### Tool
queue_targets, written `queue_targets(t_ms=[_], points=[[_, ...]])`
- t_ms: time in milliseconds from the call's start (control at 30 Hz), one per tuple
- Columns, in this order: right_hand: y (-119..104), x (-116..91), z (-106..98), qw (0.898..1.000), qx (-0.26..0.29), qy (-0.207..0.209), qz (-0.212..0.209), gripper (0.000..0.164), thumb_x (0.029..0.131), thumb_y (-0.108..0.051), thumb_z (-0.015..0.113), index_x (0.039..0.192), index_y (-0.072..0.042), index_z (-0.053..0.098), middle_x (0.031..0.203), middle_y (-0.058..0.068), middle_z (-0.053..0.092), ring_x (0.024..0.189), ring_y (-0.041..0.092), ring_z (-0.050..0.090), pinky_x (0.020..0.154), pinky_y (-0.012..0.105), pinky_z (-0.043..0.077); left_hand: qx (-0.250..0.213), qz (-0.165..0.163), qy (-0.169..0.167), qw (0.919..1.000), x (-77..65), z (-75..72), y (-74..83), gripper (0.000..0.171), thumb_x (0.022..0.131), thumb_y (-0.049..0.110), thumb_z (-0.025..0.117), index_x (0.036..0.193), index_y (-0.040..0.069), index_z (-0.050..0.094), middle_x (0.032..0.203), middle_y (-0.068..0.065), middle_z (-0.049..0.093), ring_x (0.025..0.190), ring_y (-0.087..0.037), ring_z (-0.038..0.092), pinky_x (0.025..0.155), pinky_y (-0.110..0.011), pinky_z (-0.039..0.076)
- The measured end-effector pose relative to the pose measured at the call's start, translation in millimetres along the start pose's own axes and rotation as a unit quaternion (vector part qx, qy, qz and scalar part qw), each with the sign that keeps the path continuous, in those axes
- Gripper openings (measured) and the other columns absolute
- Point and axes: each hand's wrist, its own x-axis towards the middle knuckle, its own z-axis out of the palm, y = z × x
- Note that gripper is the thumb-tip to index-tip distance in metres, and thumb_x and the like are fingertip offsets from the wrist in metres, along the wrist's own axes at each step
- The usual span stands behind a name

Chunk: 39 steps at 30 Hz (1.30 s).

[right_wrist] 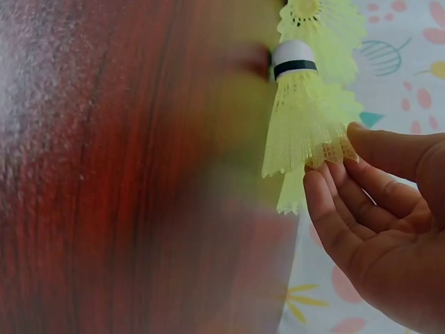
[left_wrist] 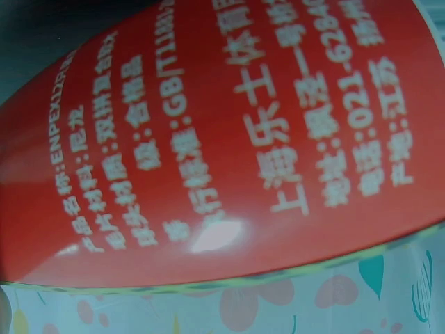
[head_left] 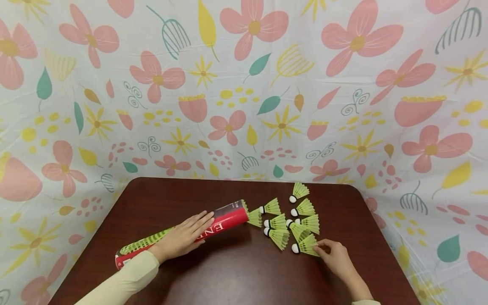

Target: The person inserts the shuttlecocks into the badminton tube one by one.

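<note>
My left hand (head_left: pixel 183 237) holds a long red shuttlecock tube (head_left: pixel 230 215), fingers across its top and thumb along its near side. The tube slants across the left half of the table, and yellow-green netted skirts show through its left part. White printing covers the tube's red wall (left_wrist: pixel 208 160) in the left wrist view. At its right end, a skirt (head_left: pixel 254 217) juts out, its cork hidden. My right hand (head_left: pixel 337 256) pinches the skirt edge of a yellow-green shuttlecock (head_left: pixel 306 245) between thumb and fingers. The white cork (right_wrist: pixel 293 54) with a black band points away from that hand.
Several more shuttlecocks (head_left: pixel 303 207) lie in a loose group right of the tube, some overlapping, corks mostly leftward. One (head_left: pixel 299 192) lies near the table's back edge. A flower-printed curtain (head_left: pixel 244 127) rises behind and beside the dark brown table (head_left: pixel 244 275).
</note>
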Motion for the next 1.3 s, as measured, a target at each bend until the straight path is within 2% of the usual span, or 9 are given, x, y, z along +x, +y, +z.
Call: queue_targets(t_ms=[300, 533, 767, 967, 1300], points=[[2.7, -3.2, -5.6, 1.000, -0.015, 0.011, -0.010, 0.008, 0.086, -0.009, 0.071, 0.093, -0.005, 0.073, 0.088, 0.006, 0.072, 0.070, 0.012, 0.062, 0.057, 0.026, 0.045, 0.000, 0.002, 0.007, 1.0000, 0.5, 1.1, 0.4, 0.095, 0.079, 0.031, 0.079, 0.153, 0.007, 0.024, 0.159, -0.008, 0.022, 0.140, -0.029, 0.031, 0.107, -0.042, 0.038], [5.2, -5.0, -6.1, 0.998, -0.019, 0.042, -0.042, 0.006, 0.083, -0.007, 0.074, 0.089, -0.008, 0.074, 0.085, 0.004, 0.072, 0.072, 0.013, 0.064, 0.058, 0.026, 0.048, 0.003, 0.005, 0.006, 1.0000, 1.6, 0.4, -0.1, 0.093, 0.081, 0.032, 0.077, 0.153, 0.008, 0.023, 0.159, -0.008, 0.022, 0.141, -0.028, 0.029, 0.107, -0.041, 0.037], [6.3, -5.3, -8.4, 0.990, -0.027, 0.092, -0.100, 0.010, 0.079, -0.003, 0.076, 0.086, -0.010, 0.074, 0.082, 0.001, 0.072, 0.072, 0.009, 0.065, 0.059, 0.027, 0.051, -0.004, 0.008, 0.012, 0.9999, 2.6, -0.1, -0.1, 0.093, 0.080, 0.031, 0.078, 0.153, 0.007, 0.025, 0.158, -0.009, 0.024, 0.141, -0.028, 0.030, 0.107, -0.041, 0.037], [6.4, -4.5, -9.5, 0.987, -0.008, 0.107, -0.116, 0.012, 0.078, -0.002, 0.076, 0.085, -0.011, 0.073, 0.080, -0.001, 0.071, 0.067, -0.001, 0.059, 0.054, 0.024, 0.049, 0.004, 0.011, 0.010, 0.9999, 1.9, -1.6, 1.1, 0.092, 0.081, 0.032, 0.077, 0.152, 0.007, 0.026, 0.158, -0.009, 0.024, 0.140, -0.030, 0.033, 0.106, -0.041, 0.038], [-4.5, -2.8, -14.5, 0.978, 0.012, 0.148, -0.147, 0.014, 0.077, 0.000, 0.077, 0.084, -0.012, 0.073, 0.078, -0.002, 0.070, 0.066, -0.001, 0.059, 0.053, 0.019, 0.047, 0.003, 0.024, 0.026, 0.9994, 2.6, -0.1, 1.7, 0.080, 0.089, 0.037, 0.068, 0.151, 0.005, 0.028, 0.156, -0.011, 0.028, 0.135, -0.033, 0.038, 0.105, -0.042, 0.039]])
